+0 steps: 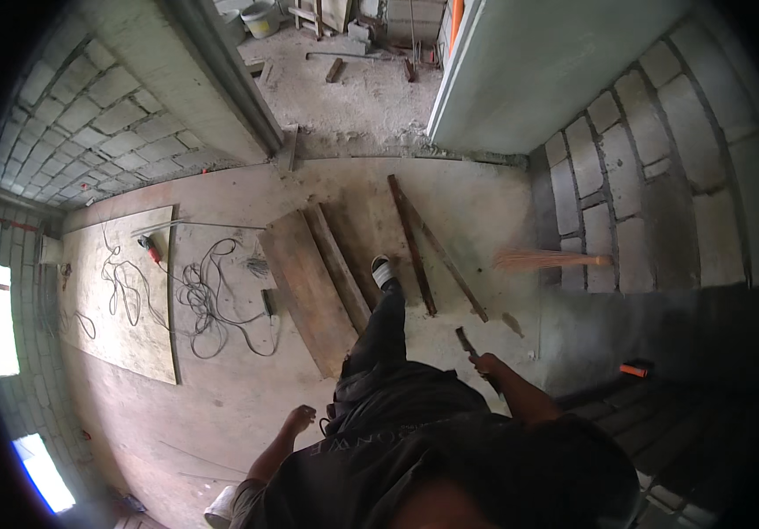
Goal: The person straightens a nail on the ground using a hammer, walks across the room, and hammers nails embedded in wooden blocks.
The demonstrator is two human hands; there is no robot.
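My right hand (485, 362) is closed around a dark, narrow hand tool (465, 340) whose exact kind I cannot tell; it points forward and to the left, and part of it passes behind the hand. My left hand (301, 418) hangs beside my left hip with its fingers loosely curled, and nothing shows in it. One of my feet, in a black and white shoe (383, 270), is forward on the floor. It stands between a brown wooden board (307, 291) with a long timber (343, 268) beside it and two thin wooden strips (412, 244) that meet at their far ends.
Left lie a plywood sheet (115, 297), a red and black power tool (149, 249) and a tangled cord (204, 297). A stick broom (551, 258) is at the right by the block wall (631, 159). Ahead, a doorway opens onto a rubble-strewn floor (346, 99) with a bucket (260, 21).
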